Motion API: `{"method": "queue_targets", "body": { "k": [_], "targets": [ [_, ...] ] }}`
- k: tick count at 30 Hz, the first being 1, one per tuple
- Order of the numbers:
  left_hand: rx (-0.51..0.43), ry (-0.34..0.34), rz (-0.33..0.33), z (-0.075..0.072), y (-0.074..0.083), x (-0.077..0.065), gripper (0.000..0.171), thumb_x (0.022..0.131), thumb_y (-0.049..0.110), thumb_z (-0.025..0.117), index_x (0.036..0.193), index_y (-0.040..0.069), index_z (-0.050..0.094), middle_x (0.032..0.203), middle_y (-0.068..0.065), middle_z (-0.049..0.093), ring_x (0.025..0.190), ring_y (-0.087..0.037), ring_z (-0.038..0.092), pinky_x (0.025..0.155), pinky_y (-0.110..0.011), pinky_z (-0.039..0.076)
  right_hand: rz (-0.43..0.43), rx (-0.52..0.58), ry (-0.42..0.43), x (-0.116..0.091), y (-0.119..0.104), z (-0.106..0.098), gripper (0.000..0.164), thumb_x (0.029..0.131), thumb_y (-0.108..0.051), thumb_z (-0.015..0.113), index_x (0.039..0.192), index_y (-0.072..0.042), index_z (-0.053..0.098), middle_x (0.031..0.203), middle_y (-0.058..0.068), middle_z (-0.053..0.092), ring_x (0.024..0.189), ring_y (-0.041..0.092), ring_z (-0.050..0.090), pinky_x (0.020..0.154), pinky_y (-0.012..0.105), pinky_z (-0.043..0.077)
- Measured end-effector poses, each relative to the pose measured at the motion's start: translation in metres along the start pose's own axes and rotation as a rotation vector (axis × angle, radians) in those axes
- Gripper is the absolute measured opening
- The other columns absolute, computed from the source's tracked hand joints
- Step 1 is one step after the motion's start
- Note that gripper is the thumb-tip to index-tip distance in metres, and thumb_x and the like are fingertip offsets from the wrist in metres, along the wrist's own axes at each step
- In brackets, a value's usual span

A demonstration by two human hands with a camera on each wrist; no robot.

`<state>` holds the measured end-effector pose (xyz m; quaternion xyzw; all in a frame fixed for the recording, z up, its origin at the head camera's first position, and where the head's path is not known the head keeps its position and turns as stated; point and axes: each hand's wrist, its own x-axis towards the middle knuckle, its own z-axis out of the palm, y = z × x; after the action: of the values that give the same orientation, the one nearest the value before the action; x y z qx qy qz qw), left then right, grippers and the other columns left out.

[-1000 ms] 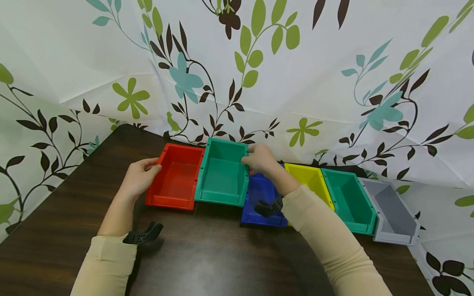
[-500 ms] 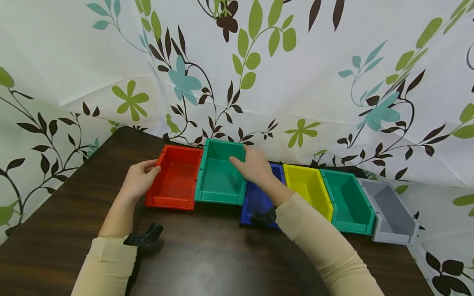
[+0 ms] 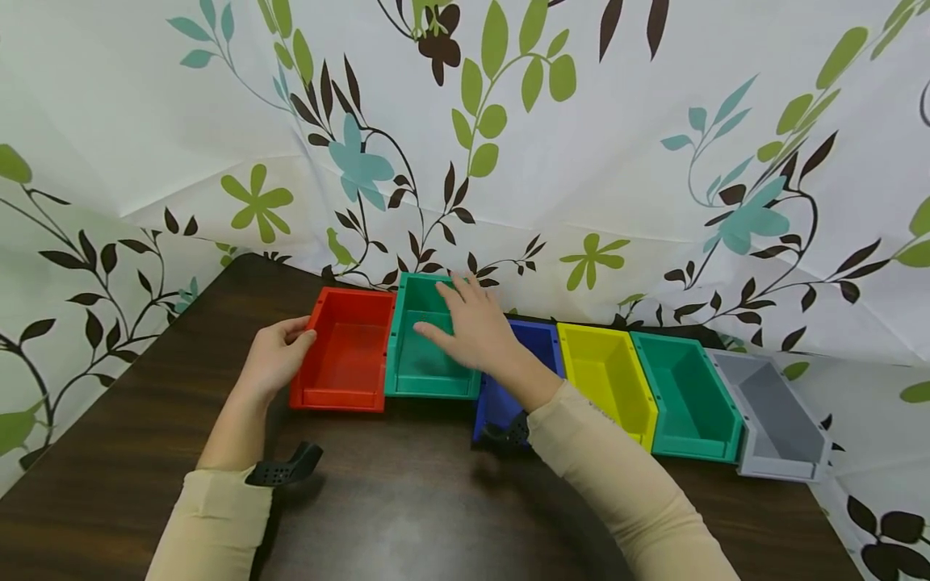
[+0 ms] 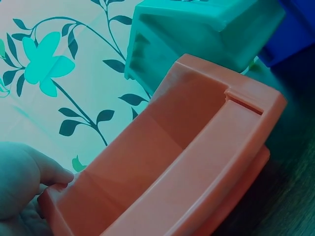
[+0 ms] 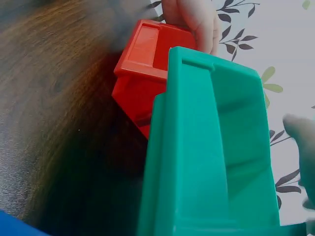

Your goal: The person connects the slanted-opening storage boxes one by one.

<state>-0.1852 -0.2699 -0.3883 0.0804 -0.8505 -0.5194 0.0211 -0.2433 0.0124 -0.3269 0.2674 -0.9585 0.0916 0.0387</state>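
Observation:
My left hand (image 3: 276,357) grips the left rim of a red plastic storage bin (image 3: 347,351), thumb over the edge, as the left wrist view also shows. Directly right of it is a green storage bin (image 3: 430,367), its left side against the red one. Over the green bin's right rim my right hand (image 3: 475,327) is spread, fingers apart and holding nothing. The right wrist view shows the green bin (image 5: 197,147) with the red bin (image 5: 142,64) behind it. Whether these two bins rest fully on the table cannot be told.
To the right runs a row of bins: blue (image 3: 534,335), yellow (image 3: 606,371), a second green (image 3: 684,395) and grey (image 3: 773,415). They stand on a dark wooden table (image 3: 407,500). A leaf-patterned cloth (image 3: 617,186) hangs behind.
My right hand has let go of the green bin's right rim and moved left over it, its fingers spreading. The left hand keeps its grip on the red bin.

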Motion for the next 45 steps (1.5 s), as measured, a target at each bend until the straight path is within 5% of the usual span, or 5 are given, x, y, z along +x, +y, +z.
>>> {"method": "queue_targets", "body": {
  "k": [4,13,45],
  "targets": [
    [0.017,-0.013,0.005,-0.002,-0.002,-0.001,0.049,0.101,0.024,0.039,0.142,-0.004,0.038,0.13,-0.029,0.052,0.11,-0.04,0.056,0.088,-0.051,0.052,-0.134,0.022,-0.084,0.007,-0.004,0.002,0.085,0.087,-0.072,0.037,0.151,-0.017,0.025,0.16,0.005,0.014,0.148,0.028,0.008,0.116,0.057,0.013],
    [0.04,-0.034,0.054,-0.005,-0.007,-0.003,0.05,0.102,0.025,0.038,0.141,-0.006,0.037,0.131,-0.03,0.051,0.109,-0.04,0.056,0.086,-0.051,0.053,-0.162,0.023,-0.191,0.02,-0.018,0.004,0.092,0.083,-0.077,0.037,0.153,-0.021,0.015,0.161,0.003,0.008,0.148,0.025,0.005,0.119,0.052,0.005],
    [0.041,-0.038,0.057,-0.007,-0.007,0.002,0.053,0.101,0.029,0.039,0.142,-0.004,0.037,0.132,-0.029,0.051,0.11,-0.041,0.056,0.084,-0.051,0.054,-0.175,0.022,-0.21,0.025,-0.019,0.008,0.094,0.082,-0.079,0.033,0.153,-0.021,0.013,0.16,0.002,0.01,0.148,0.027,0.005,0.119,0.052,0.006]
  ]
}}
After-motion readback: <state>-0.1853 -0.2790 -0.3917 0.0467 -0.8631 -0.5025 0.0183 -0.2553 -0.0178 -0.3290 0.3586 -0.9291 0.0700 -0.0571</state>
